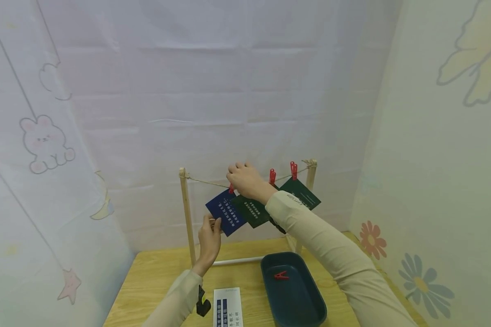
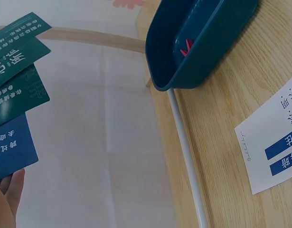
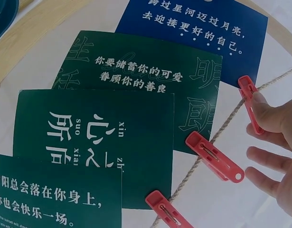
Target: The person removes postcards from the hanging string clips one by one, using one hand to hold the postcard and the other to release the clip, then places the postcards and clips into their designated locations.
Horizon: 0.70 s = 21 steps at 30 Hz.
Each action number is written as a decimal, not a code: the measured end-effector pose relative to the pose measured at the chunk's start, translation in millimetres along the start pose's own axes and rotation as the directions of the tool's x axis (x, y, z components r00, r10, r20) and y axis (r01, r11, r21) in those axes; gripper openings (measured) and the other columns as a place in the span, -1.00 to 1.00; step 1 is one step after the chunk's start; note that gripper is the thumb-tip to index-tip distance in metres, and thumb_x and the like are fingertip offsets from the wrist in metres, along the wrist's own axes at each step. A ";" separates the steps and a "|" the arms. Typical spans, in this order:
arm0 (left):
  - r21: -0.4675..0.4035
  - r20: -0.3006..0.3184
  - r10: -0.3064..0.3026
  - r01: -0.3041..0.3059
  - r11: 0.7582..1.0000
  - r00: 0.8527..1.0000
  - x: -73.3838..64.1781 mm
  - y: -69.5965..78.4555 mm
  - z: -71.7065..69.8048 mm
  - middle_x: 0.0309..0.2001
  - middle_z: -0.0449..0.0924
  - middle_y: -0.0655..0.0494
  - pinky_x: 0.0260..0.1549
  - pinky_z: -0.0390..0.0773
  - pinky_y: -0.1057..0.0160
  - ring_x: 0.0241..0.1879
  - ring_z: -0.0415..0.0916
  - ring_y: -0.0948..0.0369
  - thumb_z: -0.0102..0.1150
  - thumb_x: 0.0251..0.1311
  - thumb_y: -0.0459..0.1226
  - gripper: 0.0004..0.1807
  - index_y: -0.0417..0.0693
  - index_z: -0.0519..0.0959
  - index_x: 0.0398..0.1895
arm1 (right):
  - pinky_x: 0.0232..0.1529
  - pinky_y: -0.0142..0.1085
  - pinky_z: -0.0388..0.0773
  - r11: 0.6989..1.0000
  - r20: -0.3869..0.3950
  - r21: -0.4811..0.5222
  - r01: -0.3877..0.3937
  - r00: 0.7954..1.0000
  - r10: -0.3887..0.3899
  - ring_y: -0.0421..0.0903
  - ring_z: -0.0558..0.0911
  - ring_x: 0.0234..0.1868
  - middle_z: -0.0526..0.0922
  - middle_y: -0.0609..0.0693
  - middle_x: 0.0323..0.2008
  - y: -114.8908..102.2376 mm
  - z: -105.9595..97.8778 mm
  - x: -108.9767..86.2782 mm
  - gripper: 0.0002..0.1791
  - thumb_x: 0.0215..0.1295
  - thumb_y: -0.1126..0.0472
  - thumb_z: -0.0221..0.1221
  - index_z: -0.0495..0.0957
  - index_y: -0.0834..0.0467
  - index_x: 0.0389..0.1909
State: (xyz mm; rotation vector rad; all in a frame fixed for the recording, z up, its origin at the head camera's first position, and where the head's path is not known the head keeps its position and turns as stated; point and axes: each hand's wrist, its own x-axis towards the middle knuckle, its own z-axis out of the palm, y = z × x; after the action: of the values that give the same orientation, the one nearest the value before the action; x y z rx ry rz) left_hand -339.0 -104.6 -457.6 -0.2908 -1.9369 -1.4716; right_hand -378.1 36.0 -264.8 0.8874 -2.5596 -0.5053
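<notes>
A: Looking for tips on clipping a card to a line. Starting big: a wooden table (image 1: 163,268), then a wooden frame (image 1: 187,209) at the back of it, with a string (image 1: 210,183) slung across. Worth shifting any of that?

B: Nah, leave it. Same with the dark teal bin (image 1: 296,299) on the table and the white card (image 1: 227,309) just left of it. Well below the string, so no bumping.

A: And the hanging stuff? Seeing three green cards (image 3: 141,71) overlapping toward the right, then a blue card (image 3: 198,45) at the left end of the row, on the string by a corner.

B: Focus on the blue one. Decent setup with the hands: left hand (image 1: 209,240) lightly pinching the lower edge by the look of it, right hand (image 1: 245,179) with thumb and forefinger on the clip, other fingers spread. Keep the left steady to avoid twisting.

A: Down to that red clip (image 3: 250,107), then. Let go?

B: Check the bite first. Catch string and corner together, not just card. Can't tell the depth from these angles. Then ease the thumb off slowly, left hand last. Ignore the loose clip (image 1: 281,275) in the bin.
</notes>
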 end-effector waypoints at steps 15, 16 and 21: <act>0.026 -0.005 0.018 -0.018 0.999 1.000 0.2 5.5 -1.6 -0.30 0.64 -0.26 -0.46 0.68 0.15 -0.40 0.67 -0.06 0.03 0.42 -0.45 -0.89 -0.37 0.44 -0.10 | 0.17 -0.13 0.45 0.998 -0.061 0.060 -0.008 0.998 0.012 -0.03 0.59 -0.04 0.66 -0.02 -0.11 2.0 2.3 4.4 -0.79 0.29 0.24 0.29 0.68 0.09 -0.07; 0.027 -0.005 0.023 -0.023 0.999 1.000 0.2 5.9 -1.5 -0.30 0.64 -0.26 -0.46 0.68 0.15 -0.40 0.67 -0.06 0.03 0.42 -0.45 -0.89 -0.37 0.43 -0.10 | 0.14 -0.13 0.48 0.997 -0.079 0.082 -0.009 0.997 0.015 -0.03 0.61 -0.07 0.66 0.00 -0.14 2.3 3.3 3.9 -0.81 0.29 0.27 0.27 0.69 0.11 -0.10; 0.020 -0.006 0.028 -0.028 0.999 1.000 0.5 7.1 -1.0 -0.28 0.63 -0.27 -0.44 0.68 0.14 -0.37 0.67 -0.08 0.03 0.42 -0.45 -0.90 -0.37 0.43 -0.10 | -0.17 -0.20 0.60 0.978 -0.198 0.210 -0.004 0.979 0.047 -0.02 0.64 -0.31 0.65 0.05 -0.33 4.5 10.8 0.8 -0.91 0.21 0.40 0.26 0.68 0.19 -0.30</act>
State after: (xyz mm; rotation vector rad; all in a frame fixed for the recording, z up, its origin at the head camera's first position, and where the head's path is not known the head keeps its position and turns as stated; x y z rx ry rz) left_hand -335.1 -103.3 -451.7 -0.3029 -1.9342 -1.4329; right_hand -386.0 41.0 -271.9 0.9228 -2.4631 -0.1302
